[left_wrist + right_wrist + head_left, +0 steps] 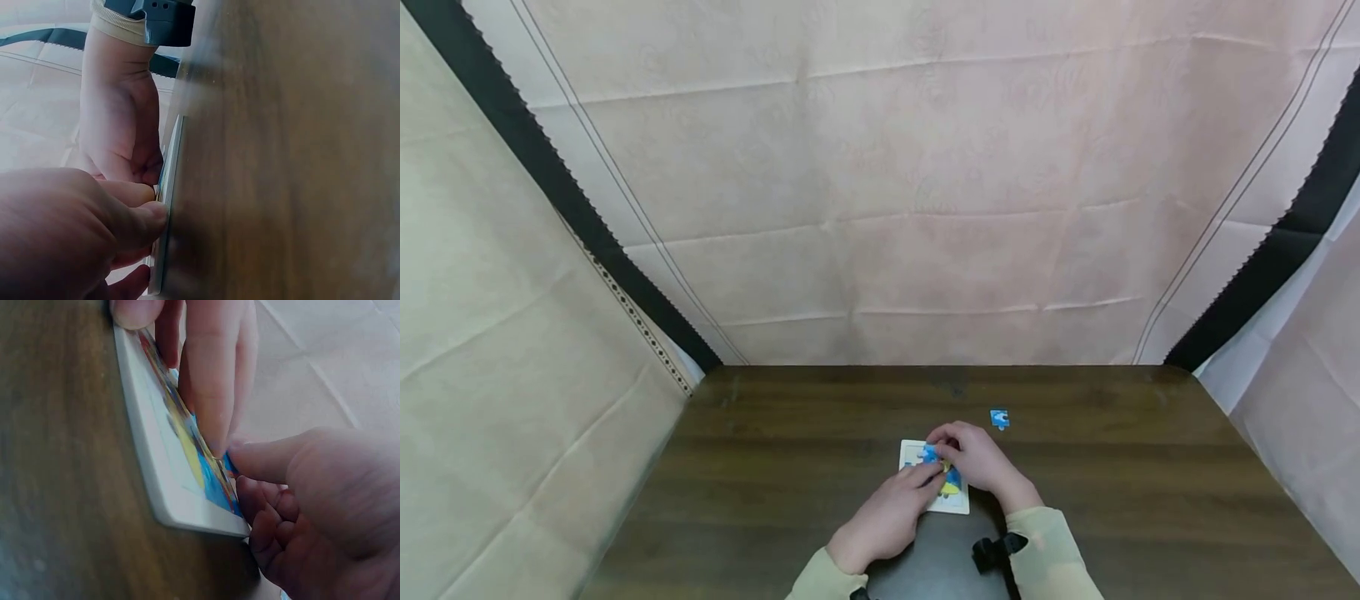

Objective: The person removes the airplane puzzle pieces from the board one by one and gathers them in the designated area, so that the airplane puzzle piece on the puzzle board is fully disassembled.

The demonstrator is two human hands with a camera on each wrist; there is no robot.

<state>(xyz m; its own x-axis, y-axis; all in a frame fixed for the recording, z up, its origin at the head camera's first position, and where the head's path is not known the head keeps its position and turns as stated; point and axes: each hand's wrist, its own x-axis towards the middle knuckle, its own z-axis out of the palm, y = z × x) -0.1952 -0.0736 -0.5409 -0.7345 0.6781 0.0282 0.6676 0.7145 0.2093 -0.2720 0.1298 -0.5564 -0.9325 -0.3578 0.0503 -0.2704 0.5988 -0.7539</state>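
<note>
A small jigsaw puzzle board (957, 505) with a white border lies on the table, bearing blue and yellow pieces. My left hand (887, 515) reaches over it from the near left, its extended fingers pressing on the picture. From the right, my right hand (983, 460) bends over the board's upper part. In the right wrist view its thumb and curled fingers pinch a blue puzzle piece (230, 465) at the picture's edge, right beside a left fingertip. Both hands hide much of the picture. The left wrist view shows the board edge-on (164, 250), flat on the table.
A loose blue and white puzzle piece (999, 418) lies on the brown wooden table (1150, 483), beyond the right hand. A grey patch (951, 554) is below the board, between the forearms. Pale fabric walls (925, 208) enclose the table's back and sides.
</note>
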